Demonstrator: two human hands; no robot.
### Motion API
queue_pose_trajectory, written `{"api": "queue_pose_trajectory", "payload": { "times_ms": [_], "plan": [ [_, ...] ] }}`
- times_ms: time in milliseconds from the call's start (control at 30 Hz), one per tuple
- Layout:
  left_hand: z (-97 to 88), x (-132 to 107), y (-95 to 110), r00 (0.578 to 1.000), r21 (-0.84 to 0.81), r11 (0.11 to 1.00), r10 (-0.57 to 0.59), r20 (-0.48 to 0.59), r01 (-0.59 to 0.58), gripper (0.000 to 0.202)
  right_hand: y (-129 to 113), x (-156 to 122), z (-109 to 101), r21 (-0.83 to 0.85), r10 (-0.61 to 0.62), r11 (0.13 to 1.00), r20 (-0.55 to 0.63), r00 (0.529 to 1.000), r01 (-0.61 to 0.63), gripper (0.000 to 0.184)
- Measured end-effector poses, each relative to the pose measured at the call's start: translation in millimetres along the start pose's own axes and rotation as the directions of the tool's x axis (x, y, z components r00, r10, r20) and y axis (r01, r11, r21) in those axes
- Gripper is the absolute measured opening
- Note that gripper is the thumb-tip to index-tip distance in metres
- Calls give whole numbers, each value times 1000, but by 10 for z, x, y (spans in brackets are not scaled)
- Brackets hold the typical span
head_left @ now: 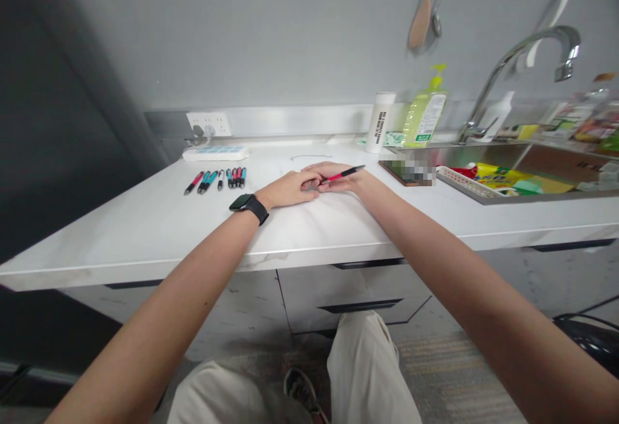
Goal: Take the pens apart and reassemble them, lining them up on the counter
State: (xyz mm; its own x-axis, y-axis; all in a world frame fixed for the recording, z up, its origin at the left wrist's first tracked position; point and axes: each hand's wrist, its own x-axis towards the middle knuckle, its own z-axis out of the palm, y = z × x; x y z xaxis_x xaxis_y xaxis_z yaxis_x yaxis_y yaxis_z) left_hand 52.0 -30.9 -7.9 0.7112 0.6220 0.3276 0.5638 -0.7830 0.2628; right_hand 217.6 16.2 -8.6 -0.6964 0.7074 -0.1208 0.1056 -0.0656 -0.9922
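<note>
My left hand (293,188), with a black watch at its wrist, reaches over the counter with its fingers curled at the near end of a red and black pen (338,175). My right hand (333,184) meets it, turned partly palm up, and is closed around the same pen, whose dark end points up to the right. The fingers of both hands overlap, so the pen's left end is partly hidden. To the left, several red, teal and white pens (235,178) lie in a loose row on the white countertop (193,231).
A power strip (216,153) lies at the back left. A white bottle (380,122), a yellow-green pump bottle (425,115) and a partly blurred phone-like slab (406,173) are on the right, beside the sink (503,198). A thin wire-like piece (311,156) lies behind my hands.
</note>
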Motion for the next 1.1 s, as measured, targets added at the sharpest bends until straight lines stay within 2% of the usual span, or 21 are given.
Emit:
{"api": "queue_pose_trajectory", "payload": {
  "times_ms": [100, 300, 467, 633, 900, 1000, 1100],
  "plan": [
    [13, -5, -29, 1000, -1, 1000, 4, -2, -4, 23, 27, 33, -6, 98, -11, 995, -12, 1000, 12, 22],
    [11, -12, -36, 999, 49, 999, -4, 54, 1, 26, 27, 82, 18, 83, 4, 997, -27, 1000, -2, 18],
    [-1, -19, -26, 996, 56, 998, -44, 79, 40, 30, 31, 87, 14, 195, 41, 980, -16, 999, -37, 18],
    [-6, -8, -32, 997, 10, 998, -70, 35, 70, 36, 16, 77, 5, 245, 37, 969, -6, 999, -35, 20],
    [12, -10, -70, 991, -81, 990, -123, -44, 119, 27, -6, 67, 3, 305, 11, 952, 8, 1000, -13, 28],
    [7, -15, -59, 994, -109, 989, -107, -17, 105, 26, -1, 77, 5, 288, 39, 956, 39, 998, -49, 29],
    [-5, -15, -36, 994, -112, 988, -108, -2, 107, 26, 13, 93, 5, 302, 38, 952, 19, 999, -42, 27]
  ]
}}
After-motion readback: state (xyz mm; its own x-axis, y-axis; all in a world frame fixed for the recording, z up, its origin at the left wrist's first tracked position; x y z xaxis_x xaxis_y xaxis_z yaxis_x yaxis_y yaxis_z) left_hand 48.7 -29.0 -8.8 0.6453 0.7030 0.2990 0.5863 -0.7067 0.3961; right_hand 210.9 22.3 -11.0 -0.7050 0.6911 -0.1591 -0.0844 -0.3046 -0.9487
